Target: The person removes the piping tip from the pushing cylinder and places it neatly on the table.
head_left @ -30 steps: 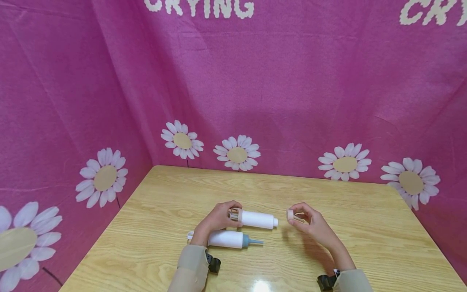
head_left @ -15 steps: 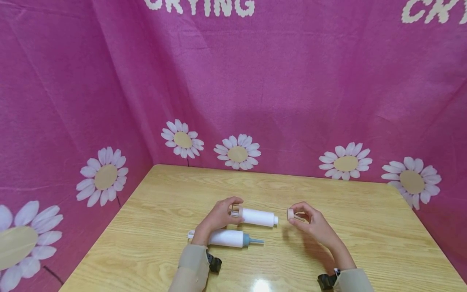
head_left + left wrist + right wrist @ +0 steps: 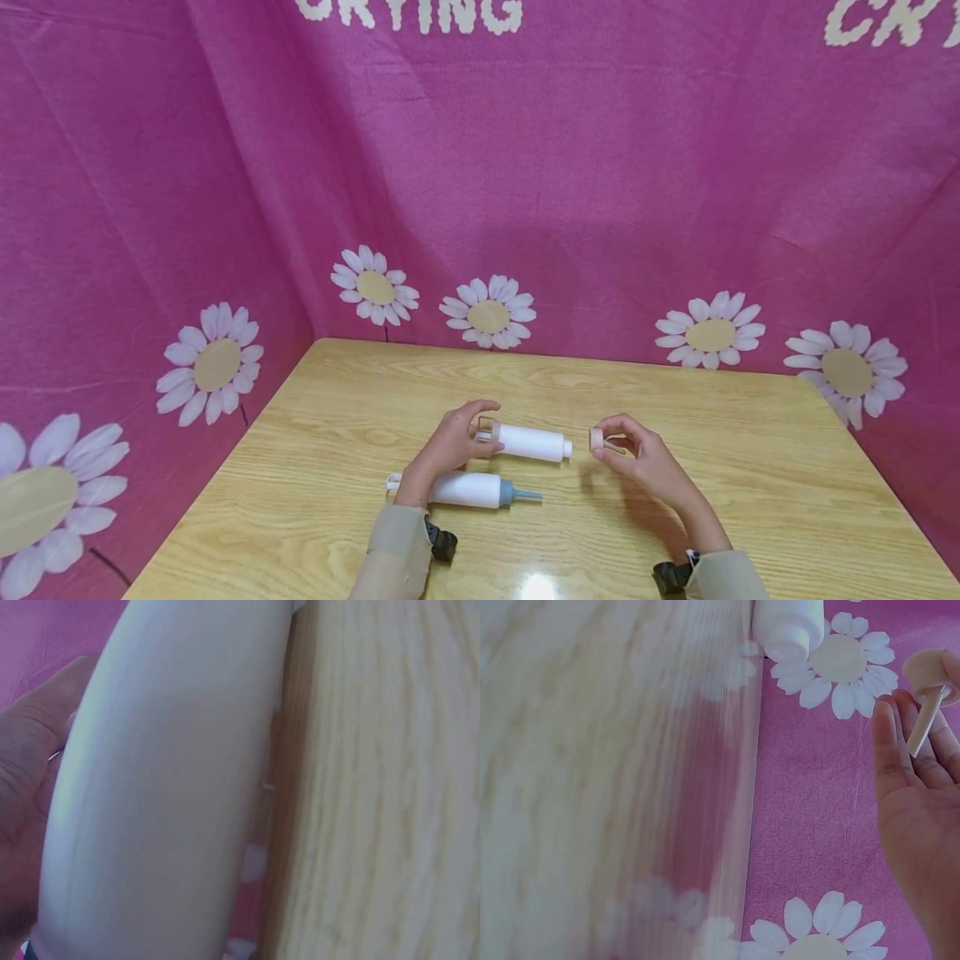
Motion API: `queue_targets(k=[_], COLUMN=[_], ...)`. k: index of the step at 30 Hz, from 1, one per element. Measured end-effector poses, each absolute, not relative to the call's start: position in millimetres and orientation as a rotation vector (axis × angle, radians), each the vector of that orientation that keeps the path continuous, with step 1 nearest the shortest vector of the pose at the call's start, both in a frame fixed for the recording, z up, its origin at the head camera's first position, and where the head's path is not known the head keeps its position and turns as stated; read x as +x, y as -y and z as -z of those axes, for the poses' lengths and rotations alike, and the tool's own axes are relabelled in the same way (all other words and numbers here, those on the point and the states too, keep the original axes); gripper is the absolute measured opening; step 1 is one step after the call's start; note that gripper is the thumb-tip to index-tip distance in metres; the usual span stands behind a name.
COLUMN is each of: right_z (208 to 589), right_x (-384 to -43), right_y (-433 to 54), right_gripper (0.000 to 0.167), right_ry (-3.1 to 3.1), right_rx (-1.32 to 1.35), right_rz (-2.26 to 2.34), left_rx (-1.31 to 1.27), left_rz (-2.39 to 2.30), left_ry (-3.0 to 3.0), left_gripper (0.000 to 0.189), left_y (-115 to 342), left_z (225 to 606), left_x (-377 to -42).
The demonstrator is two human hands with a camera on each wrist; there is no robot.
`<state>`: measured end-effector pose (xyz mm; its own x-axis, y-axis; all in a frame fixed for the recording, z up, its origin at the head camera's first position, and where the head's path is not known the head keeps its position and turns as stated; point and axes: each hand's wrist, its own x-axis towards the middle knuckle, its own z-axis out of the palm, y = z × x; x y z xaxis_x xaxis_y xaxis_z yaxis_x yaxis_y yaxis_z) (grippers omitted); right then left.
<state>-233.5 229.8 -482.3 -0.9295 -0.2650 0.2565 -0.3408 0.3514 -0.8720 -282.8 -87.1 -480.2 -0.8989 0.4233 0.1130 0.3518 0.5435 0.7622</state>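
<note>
A white squeeze bottle [image 3: 531, 443] lies on its side, its bare neck pointing right and a pale pinkish band and loop at its left end. My left hand [image 3: 448, 446] is around that end, thumb against the near side, index finger apart from the far side. My right hand [image 3: 652, 471] pinches a beige nozzle cap [image 3: 924, 669] by its rim, spout toward the palm, a short gap right of the neck. A second white bottle [image 3: 467, 490], with a grey-blue nozzle cap [image 3: 517, 495], lies nearer, partly behind my left wrist. A white bottle surface [image 3: 161, 780] fills much of the left wrist view.
Both bottles are on a light wooden table [image 3: 750, 467]. A magenta cloth [image 3: 600, 167] with white flowers hangs behind the table and along its left side. Black wrist cameras sit at both sleeves.
My left index finger has lifted away from the bottle's end, and the bottle has shifted slightly away from me. My right hand and the nozzle cap stay nearly in place.
</note>
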Motion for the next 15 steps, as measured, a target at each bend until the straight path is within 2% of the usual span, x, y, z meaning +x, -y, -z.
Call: queue_targets(k=[15], right_z=[483.1], right_x=[-234.7], right_y=[-223.6], right_gripper=[0.025], right_ry=[2.511], right_rx=[0.579], right_rz=[-1.644], left_rx=[0.946], left_rz=[-1.481], left_ry=[-2.706], left_gripper=[0.051], left_y=[74.9], left_z=[481.6], left_x=[-271.2])
